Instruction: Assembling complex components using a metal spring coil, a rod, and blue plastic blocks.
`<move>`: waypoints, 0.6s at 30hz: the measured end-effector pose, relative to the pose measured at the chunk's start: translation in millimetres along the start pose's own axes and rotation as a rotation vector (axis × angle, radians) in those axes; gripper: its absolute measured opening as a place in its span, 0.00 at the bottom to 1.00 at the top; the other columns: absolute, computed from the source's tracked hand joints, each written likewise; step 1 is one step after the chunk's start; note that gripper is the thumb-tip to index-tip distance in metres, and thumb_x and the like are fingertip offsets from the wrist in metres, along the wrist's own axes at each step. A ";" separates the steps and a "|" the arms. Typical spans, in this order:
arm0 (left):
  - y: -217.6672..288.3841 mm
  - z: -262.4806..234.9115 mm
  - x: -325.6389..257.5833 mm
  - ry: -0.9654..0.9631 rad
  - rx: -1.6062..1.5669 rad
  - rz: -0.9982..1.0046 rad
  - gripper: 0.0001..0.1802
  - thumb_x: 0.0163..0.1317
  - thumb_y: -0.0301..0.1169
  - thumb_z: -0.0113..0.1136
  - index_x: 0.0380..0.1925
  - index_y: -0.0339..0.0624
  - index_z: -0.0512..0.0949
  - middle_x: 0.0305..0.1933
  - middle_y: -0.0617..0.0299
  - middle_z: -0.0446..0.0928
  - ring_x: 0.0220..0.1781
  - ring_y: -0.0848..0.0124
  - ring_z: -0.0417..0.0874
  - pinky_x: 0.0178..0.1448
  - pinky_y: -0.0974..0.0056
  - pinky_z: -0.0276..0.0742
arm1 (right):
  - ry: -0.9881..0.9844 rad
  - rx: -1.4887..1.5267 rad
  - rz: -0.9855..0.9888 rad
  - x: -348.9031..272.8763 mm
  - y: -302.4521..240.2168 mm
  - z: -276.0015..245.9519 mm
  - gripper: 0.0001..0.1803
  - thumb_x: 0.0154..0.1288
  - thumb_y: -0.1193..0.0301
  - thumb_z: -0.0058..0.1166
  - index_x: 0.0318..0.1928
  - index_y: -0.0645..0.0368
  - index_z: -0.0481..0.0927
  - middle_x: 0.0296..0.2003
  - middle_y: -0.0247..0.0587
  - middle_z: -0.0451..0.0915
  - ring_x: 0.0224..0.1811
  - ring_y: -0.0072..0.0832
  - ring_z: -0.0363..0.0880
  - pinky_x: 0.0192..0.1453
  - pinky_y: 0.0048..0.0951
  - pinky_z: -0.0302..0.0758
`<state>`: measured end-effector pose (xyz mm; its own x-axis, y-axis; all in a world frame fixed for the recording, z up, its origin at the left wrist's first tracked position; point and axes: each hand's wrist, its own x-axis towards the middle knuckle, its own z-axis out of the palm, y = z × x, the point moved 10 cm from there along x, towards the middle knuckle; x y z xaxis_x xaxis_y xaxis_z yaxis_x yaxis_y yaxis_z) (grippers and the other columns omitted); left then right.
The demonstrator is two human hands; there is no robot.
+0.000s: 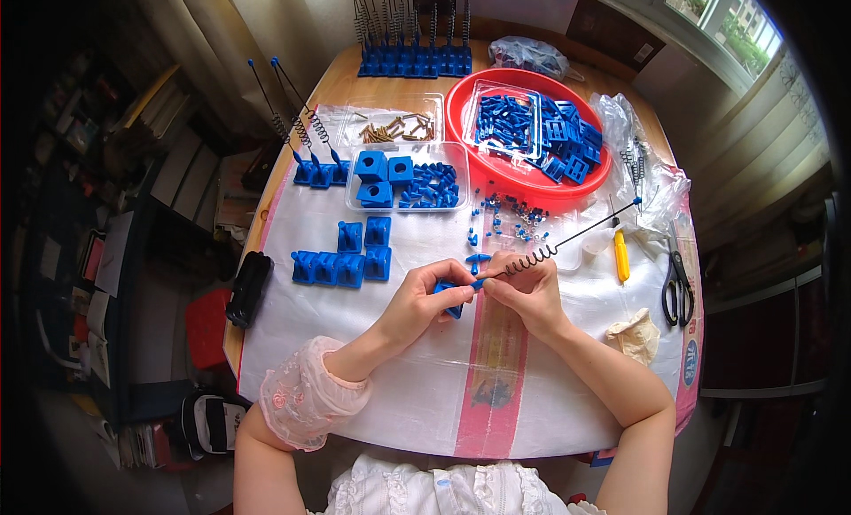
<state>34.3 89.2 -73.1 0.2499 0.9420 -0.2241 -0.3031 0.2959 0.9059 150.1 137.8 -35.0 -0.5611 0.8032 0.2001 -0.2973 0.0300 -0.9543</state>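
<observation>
holds a spring (532, 259) between both hands, above the middle of the white sheet (399, 409), slanting up and away past the right hand (529, 302) to a blue tip (636, 200). pinches the spring's near end with the right hand, setting the thumb against bent fingers. grips a blue base (454, 310) in the left hand (421, 300), thumb and forefinger drawn close together by the blue stem (480, 284); cannot tell how stem and base meet behind the fingers.

has a blue peg (483, 259) just beyond the fingertips, then scattered bits (529, 215). has a red tub (523, 192) of blue parts farther beyond the right hand. shows blue blocks (328, 269) left of and beyond the left hand, with a black case (250, 290) farther left. shows a clear box (408, 209) beyond the blocks, then brown screws (396, 128). has a yellow cutter (621, 256) right of the right hand, scissors (678, 289) farther right, and a cloth (635, 336) beside the right forearm.
</observation>
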 end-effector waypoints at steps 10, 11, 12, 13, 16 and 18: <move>0.9 0.5 -0.2 0.005 0.008 0.007 0.07 0.64 0.30 0.62 0.40 0.42 0.79 0.39 0.66 0.78 0.41 0.82 0.75 0.38 0.77 0.68 | 0.003 0.012 0.012 -0.2 -1.0 1.0 0.03 0.62 0.83 0.62 0.36 0.67 0.85 0.32 0.33 0.80 0.36 0.19 0.78 0.40 0.22 0.74; 1.6 0.8 -0.6 0.007 0.012 0.002 0.07 0.64 0.30 0.62 0.40 0.42 0.79 0.39 0.66 0.78 0.41 0.82 0.75 0.38 0.77 0.68 | 0.001 0.011 0.011 -0.3 -1.0 0.8 0.03 0.62 0.83 0.62 0.36 0.67 0.85 0.32 0.33 0.80 0.36 0.19 0.78 0.40 0.22 0.74; 2.0 1.0 -0.8 0.009 0.016 -0.002 0.07 0.64 0.30 0.62 0.40 0.42 0.79 0.39 0.66 0.78 0.41 0.82 0.75 0.38 0.77 0.68 | -0.001 0.010 0.010 -0.3 -0.7 0.5 0.03 0.62 0.83 0.61 0.36 0.67 0.85 0.32 0.33 0.80 0.36 0.19 0.78 0.40 0.22 0.74; 2.1 1.0 -0.8 0.007 0.020 -0.008 0.07 0.64 0.30 0.62 0.40 0.43 0.79 0.39 0.66 0.78 0.41 0.82 0.75 0.38 0.77 0.68 | -0.004 0.010 0.008 -0.1 -0.6 0.4 0.03 0.62 0.83 0.61 0.36 0.67 0.85 0.32 0.33 0.80 0.36 0.19 0.79 0.40 0.22 0.74; 2.2 1.1 -1.2 0.004 0.027 -0.019 0.07 0.65 0.30 0.62 0.40 0.43 0.78 0.39 0.66 0.78 0.40 0.82 0.75 0.38 0.77 0.68 | -0.009 0.016 0.008 -0.1 0.5 -0.1 0.02 0.62 0.83 0.62 0.36 0.67 0.84 0.32 0.33 0.80 0.36 0.19 0.79 0.40 0.23 0.75; 2.6 1.4 -1.7 0.003 0.025 -0.021 0.06 0.65 0.30 0.62 0.40 0.43 0.78 0.38 0.66 0.78 0.40 0.83 0.75 0.38 0.77 0.68 | 0.000 0.008 0.020 -0.5 0.8 -0.3 0.03 0.61 0.82 0.62 0.36 0.65 0.85 0.32 0.34 0.81 0.35 0.20 0.77 0.40 0.23 0.72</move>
<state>34.4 88.1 -69.9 0.2530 0.9362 -0.2439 -0.2746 0.3112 0.9098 150.3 137.7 -35.9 -0.5668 0.8038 0.1805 -0.2921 0.0087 -0.9563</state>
